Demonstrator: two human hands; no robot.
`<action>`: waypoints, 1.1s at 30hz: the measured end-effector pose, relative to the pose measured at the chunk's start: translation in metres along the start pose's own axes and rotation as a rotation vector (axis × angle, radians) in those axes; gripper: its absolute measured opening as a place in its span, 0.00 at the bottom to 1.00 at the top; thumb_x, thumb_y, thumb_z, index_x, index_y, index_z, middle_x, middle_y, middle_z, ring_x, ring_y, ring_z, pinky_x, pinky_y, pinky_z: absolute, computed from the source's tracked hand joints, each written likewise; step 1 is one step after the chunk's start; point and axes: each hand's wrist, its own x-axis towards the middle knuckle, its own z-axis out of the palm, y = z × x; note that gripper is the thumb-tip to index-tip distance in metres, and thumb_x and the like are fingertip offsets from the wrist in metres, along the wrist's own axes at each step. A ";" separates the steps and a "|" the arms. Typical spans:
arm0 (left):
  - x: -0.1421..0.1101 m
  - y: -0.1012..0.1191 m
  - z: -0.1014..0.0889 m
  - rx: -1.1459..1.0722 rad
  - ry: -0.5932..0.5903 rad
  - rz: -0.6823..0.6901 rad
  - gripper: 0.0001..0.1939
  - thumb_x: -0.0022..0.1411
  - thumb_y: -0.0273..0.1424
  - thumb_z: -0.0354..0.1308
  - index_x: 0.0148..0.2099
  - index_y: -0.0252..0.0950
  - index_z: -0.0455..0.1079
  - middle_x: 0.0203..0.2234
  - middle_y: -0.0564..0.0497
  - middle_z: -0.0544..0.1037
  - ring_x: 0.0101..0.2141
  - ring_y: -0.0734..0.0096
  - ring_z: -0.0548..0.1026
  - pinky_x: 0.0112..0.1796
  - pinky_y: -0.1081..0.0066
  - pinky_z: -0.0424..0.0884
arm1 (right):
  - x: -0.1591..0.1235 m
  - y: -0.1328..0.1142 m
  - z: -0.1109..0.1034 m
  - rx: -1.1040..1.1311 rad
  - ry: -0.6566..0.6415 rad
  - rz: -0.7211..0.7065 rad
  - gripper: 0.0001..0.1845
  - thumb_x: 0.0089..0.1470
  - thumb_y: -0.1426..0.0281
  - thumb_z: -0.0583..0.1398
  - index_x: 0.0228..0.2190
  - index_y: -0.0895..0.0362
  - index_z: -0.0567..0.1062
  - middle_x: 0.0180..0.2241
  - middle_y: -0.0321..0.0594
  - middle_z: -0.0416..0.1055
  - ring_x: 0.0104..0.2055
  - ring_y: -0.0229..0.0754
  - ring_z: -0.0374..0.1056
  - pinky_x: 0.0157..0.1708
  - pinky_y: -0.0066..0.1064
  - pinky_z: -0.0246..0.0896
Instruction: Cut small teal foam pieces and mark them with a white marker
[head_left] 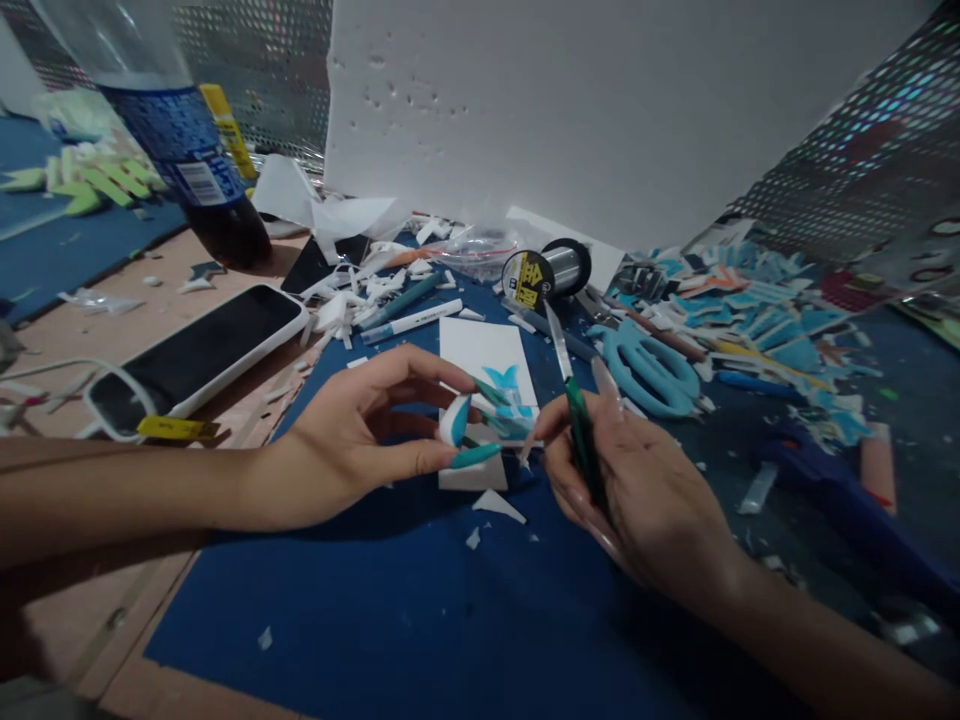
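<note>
My left hand, with long teal nails, is closed in a pinch around a small curved white-and-blue foam piece. Within my right hand lies a craft knife with a dark green handle, its pale blade pointing up and away from me. The two hands are apart, above a blue mat. Under and beyond the left fingertips is a white card with blue cut shapes on it. A white triangular scrap rests on the mat nearer to me.
A phone and a cola bottle stand left. Behind the hands are a pen, foam scraps and a spool. To the right are blue-handled scissors, heaped blue pieces and a glue gun.
</note>
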 end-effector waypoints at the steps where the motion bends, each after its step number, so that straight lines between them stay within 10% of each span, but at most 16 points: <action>1: 0.001 0.000 0.000 0.004 0.000 0.002 0.13 0.59 0.25 0.63 0.46 0.41 0.70 0.43 0.52 0.74 0.43 0.72 0.75 0.39 0.80 0.77 | -0.002 -0.001 0.000 -0.047 0.002 -0.017 0.23 0.60 0.49 0.50 0.29 0.55 0.70 0.14 0.27 0.58 0.10 0.28 0.48 0.09 0.20 0.46; 7: 0.002 0.001 0.002 0.020 -0.021 -0.008 0.13 0.60 0.26 0.62 0.47 0.40 0.74 0.45 0.49 0.75 0.44 0.68 0.74 0.38 0.78 0.77 | -0.014 -0.009 0.002 -0.462 -0.015 -0.120 0.21 0.62 0.54 0.50 0.27 0.54 0.70 0.12 0.29 0.59 0.11 0.31 0.55 0.11 0.24 0.50; 12: 0.001 0.002 0.000 0.089 -0.022 0.013 0.14 0.64 0.28 0.58 0.52 0.44 0.73 0.46 0.50 0.76 0.44 0.68 0.75 0.36 0.80 0.76 | -0.001 -0.016 -0.014 -1.022 0.217 -0.388 0.16 0.61 0.58 0.52 0.25 0.53 0.67 0.12 0.32 0.59 0.13 0.36 0.58 0.15 0.29 0.47; 15: 0.002 0.002 -0.001 0.118 -0.047 -0.008 0.14 0.65 0.31 0.57 0.52 0.43 0.72 0.48 0.51 0.76 0.47 0.67 0.75 0.41 0.79 0.76 | 0.008 -0.016 -0.024 -1.236 0.328 -0.312 0.15 0.60 0.59 0.52 0.24 0.53 0.63 0.12 0.34 0.60 0.13 0.39 0.57 0.16 0.30 0.43; 28: 0.005 0.001 0.002 0.066 0.065 -0.117 0.19 0.62 0.33 0.60 0.54 0.37 0.67 0.46 0.47 0.77 0.43 0.64 0.78 0.38 0.74 0.78 | 0.004 -0.015 -0.009 -0.574 -0.022 0.050 0.19 0.62 0.60 0.51 0.49 0.58 0.64 0.18 0.28 0.61 0.14 0.33 0.59 0.13 0.25 0.57; 33: -0.001 0.001 0.001 0.303 0.027 0.015 0.15 0.63 0.31 0.57 0.52 0.38 0.69 0.46 0.47 0.77 0.41 0.64 0.78 0.38 0.72 0.78 | 0.005 -0.014 -0.015 -0.841 0.131 -0.074 0.17 0.62 0.58 0.50 0.44 0.57 0.66 0.20 0.34 0.67 0.19 0.39 0.65 0.18 0.29 0.59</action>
